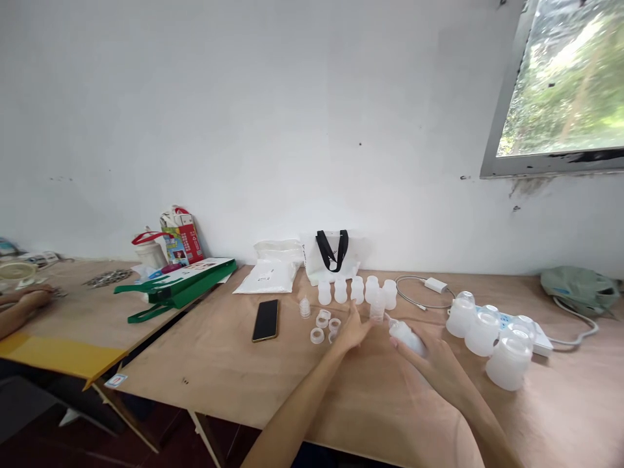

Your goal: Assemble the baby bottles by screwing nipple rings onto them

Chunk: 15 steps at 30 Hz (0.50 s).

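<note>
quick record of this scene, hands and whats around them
left hand: fingers near a small translucent bottle, any hold unclear
right hand: holds a white plastic squeeze bottle, nozzle pointing left
beside hands: translucent plastic rings, row of translucent bottles
rest: plywood table, black smartphone, white bag with black handles, wide-mouth translucent jars, power strip
other person: a hand on the neighbouring table

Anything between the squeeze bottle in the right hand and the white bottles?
Yes: a small translucent bottle stands just past the nozzle of the squeeze bottle, in front of the row of white bottles.
</note>
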Each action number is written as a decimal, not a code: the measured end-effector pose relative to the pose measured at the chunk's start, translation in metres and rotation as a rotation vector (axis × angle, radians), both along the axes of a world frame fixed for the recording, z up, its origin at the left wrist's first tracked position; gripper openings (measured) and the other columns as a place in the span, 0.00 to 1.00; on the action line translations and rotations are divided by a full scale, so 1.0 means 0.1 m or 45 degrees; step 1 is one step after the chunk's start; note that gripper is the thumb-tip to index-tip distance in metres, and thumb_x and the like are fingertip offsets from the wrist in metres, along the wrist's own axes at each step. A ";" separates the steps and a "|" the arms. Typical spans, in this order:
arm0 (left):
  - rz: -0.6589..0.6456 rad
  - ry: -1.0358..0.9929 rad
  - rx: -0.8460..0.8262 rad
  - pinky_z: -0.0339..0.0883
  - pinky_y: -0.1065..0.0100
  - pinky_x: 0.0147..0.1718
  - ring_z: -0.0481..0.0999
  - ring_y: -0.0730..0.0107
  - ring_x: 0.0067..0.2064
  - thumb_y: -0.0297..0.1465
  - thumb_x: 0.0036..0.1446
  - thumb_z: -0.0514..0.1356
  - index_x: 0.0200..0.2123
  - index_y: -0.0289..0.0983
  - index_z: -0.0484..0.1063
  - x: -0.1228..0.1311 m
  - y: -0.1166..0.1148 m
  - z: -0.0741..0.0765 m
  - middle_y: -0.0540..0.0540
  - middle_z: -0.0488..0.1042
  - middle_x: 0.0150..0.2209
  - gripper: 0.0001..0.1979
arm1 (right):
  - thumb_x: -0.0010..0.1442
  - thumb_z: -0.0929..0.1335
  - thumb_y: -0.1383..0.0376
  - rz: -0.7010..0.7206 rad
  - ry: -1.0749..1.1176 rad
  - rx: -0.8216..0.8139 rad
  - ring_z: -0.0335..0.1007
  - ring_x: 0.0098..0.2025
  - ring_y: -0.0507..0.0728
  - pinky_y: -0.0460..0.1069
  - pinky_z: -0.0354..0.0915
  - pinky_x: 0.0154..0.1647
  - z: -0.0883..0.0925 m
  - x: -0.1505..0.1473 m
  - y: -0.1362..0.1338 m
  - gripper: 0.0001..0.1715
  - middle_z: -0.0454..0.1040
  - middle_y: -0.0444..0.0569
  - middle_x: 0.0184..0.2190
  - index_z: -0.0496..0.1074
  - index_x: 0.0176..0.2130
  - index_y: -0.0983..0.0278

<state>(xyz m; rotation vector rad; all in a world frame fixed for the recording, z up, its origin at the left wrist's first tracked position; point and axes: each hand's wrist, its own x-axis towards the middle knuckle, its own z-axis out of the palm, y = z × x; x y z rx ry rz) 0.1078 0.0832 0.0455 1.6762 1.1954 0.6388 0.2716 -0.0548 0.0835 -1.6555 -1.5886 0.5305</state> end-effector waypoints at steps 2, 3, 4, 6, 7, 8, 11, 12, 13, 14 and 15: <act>0.000 -0.180 0.043 0.62 0.73 0.19 0.74 0.70 0.32 0.46 0.68 0.55 0.70 0.38 0.53 -0.23 -0.23 0.01 0.33 0.70 0.60 0.33 | 0.64 0.65 0.41 0.003 0.035 0.017 0.74 0.38 0.62 0.52 0.67 0.40 -0.02 -0.07 0.02 0.27 0.79 0.47 0.36 0.76 0.40 0.60; -0.063 -0.290 0.026 0.61 0.74 0.19 0.74 0.70 0.33 0.49 0.70 0.51 0.68 0.40 0.57 -0.34 -0.36 0.03 0.35 0.72 0.57 0.31 | 0.64 0.65 0.41 0.039 0.049 0.012 0.73 0.38 0.62 0.52 0.67 0.40 -0.03 -0.12 0.02 0.27 0.79 0.48 0.35 0.75 0.38 0.60; -0.160 -0.387 0.009 0.63 0.75 0.20 0.75 0.70 0.33 0.51 0.70 0.49 0.66 0.41 0.60 -0.44 -0.48 0.05 0.37 0.73 0.55 0.30 | 0.64 0.65 0.41 0.103 0.058 -0.009 0.73 0.38 0.62 0.52 0.66 0.39 -0.03 -0.17 0.02 0.27 0.78 0.48 0.34 0.75 0.37 0.60; -0.316 -0.512 -0.004 0.67 0.74 0.23 0.77 0.69 0.36 0.54 0.68 0.52 0.67 0.44 0.61 -0.62 -0.72 0.11 0.39 0.74 0.53 0.32 | 0.65 0.64 0.41 0.293 0.100 -0.095 0.72 0.37 0.61 0.51 0.65 0.37 -0.02 -0.30 -0.01 0.27 0.77 0.48 0.33 0.75 0.36 0.60; -0.370 -0.527 -0.002 0.69 0.74 0.26 0.77 0.69 0.37 0.54 0.67 0.55 0.67 0.45 0.62 -0.70 -0.82 0.14 0.40 0.74 0.53 0.32 | 0.65 0.65 0.41 0.408 0.131 -0.141 0.72 0.36 0.60 0.51 0.65 0.36 -0.01 -0.36 -0.03 0.27 0.78 0.48 0.33 0.76 0.37 0.60; -0.390 -0.523 0.014 0.70 0.73 0.27 0.77 0.70 0.37 0.53 0.66 0.58 0.66 0.44 0.66 -0.77 -0.90 0.17 0.40 0.74 0.53 0.31 | 0.65 0.65 0.41 0.516 0.157 -0.180 0.71 0.35 0.59 0.50 0.65 0.36 0.00 -0.41 -0.05 0.27 0.78 0.47 0.33 0.77 0.39 0.60; -0.369 -0.487 0.040 0.73 0.71 0.31 0.77 0.69 0.38 0.53 0.64 0.61 0.59 0.40 0.74 -0.95 -1.06 0.22 0.40 0.75 0.52 0.29 | 0.66 0.66 0.41 0.702 0.189 -0.241 0.72 0.36 0.58 0.49 0.65 0.37 0.01 -0.50 -0.11 0.27 0.79 0.47 0.36 0.77 0.46 0.59; -0.350 -0.469 0.052 0.74 0.71 0.33 0.77 0.68 0.39 0.53 0.64 0.61 0.59 0.40 0.75 -1.01 -1.09 0.23 0.40 0.75 0.52 0.29 | 0.66 0.66 0.41 0.723 0.181 -0.256 0.72 0.37 0.58 0.49 0.65 0.38 0.00 -0.50 -0.12 0.28 0.79 0.47 0.37 0.77 0.48 0.59; -0.338 -0.438 0.072 0.74 0.70 0.35 0.77 0.67 0.41 0.52 0.64 0.61 0.59 0.40 0.75 -1.05 -1.11 0.24 0.40 0.76 0.52 0.29 | 0.67 0.66 0.41 0.739 0.176 -0.280 0.72 0.37 0.58 0.49 0.65 0.38 0.00 -0.49 -0.12 0.28 0.79 0.47 0.38 0.77 0.48 0.59; -0.332 -0.395 0.102 0.74 0.70 0.36 0.77 0.65 0.43 0.52 0.64 0.62 0.59 0.40 0.75 -1.09 -1.13 0.24 0.41 0.76 0.53 0.28 | 0.67 0.66 0.41 0.763 0.177 -0.310 0.72 0.38 0.58 0.49 0.65 0.38 -0.02 -0.48 -0.13 0.28 0.78 0.47 0.38 0.77 0.49 0.59; -0.329 -0.344 0.141 0.74 0.70 0.38 0.78 0.65 0.44 0.51 0.65 0.62 0.58 0.40 0.76 -1.12 -1.15 0.25 0.42 0.77 0.52 0.27 | 0.67 0.66 0.41 0.796 0.183 -0.340 0.72 0.38 0.57 0.49 0.65 0.39 -0.03 -0.47 -0.12 0.28 0.78 0.47 0.37 0.76 0.48 0.60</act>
